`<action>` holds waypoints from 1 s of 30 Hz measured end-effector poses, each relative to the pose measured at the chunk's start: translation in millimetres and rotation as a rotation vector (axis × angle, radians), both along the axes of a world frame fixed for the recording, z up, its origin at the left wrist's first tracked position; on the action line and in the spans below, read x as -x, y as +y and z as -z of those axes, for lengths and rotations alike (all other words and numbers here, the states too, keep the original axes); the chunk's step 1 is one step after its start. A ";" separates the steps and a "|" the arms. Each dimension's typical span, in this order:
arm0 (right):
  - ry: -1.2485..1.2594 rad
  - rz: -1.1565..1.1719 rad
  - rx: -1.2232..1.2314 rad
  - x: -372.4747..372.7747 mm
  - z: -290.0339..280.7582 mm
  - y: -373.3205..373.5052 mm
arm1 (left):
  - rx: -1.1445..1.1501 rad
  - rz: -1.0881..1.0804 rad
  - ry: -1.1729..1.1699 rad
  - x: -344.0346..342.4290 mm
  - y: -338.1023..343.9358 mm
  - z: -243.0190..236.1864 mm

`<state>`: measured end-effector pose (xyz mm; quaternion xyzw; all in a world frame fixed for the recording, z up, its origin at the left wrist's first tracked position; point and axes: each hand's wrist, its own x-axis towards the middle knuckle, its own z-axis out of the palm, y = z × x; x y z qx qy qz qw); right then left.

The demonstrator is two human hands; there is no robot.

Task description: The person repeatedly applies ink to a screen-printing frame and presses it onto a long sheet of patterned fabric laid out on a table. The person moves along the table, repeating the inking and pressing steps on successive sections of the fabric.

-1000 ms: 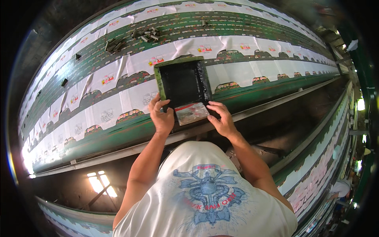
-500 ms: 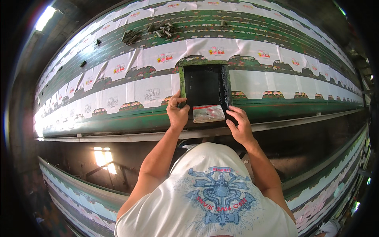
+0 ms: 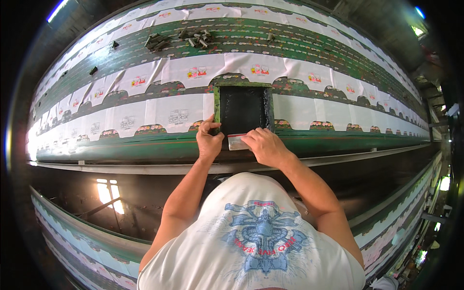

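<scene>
A green-edged printing screen lies on the long table in front of me, its inside coated with black ink. My left hand is closed on the near left corner of its frame. At the screen's near end, my right hand has its fingers wrapped over a flat squeegee with a pale, stained body and a red strip along its top. The hand covers the right part of the squeegee. White cut fabric pieces are on both sides of the screen; those to the left carry thin dark outline prints.
Farther back on the green table, a row of fabric pieces bears coloured cartoon prints. Several short dark blocks lie heaped beyond it. A metal rail runs along the near edge. Another table with fabric stands behind me.
My right hand has moved left from the frame's right side and taken hold of the squeegee. My left hand stays at the frame's left corner. The whole view has shifted slightly.
</scene>
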<state>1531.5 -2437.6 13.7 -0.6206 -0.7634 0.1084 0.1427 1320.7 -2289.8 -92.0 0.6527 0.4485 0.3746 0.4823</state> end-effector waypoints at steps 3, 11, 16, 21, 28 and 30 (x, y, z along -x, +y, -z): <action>0.062 -0.010 0.154 -27.1 -14.9 32.8 | -0.091 0.044 0.158 -0.3 1.1 -25.0; 0.064 0.135 0.027 -80.6 -3.3 133.2 | -0.618 0.327 0.761 5.9 16.1 -63.9; 0.109 0.265 0.028 -67.3 0.2 139.7 | -0.609 0.418 0.853 5.8 22.4 -67.9; 0.002 0.221 -0.169 -35.4 31.2 91.2 | -0.631 0.430 0.841 5.3 24.0 -65.7; 0.016 0.208 -0.189 12.7 21.0 29.2 | -0.604 0.441 0.826 6.9 30.4 -62.5; 0.027 0.236 -0.122 25.9 16.1 13.9 | -0.558 0.443 0.826 6.5 29.4 -65.9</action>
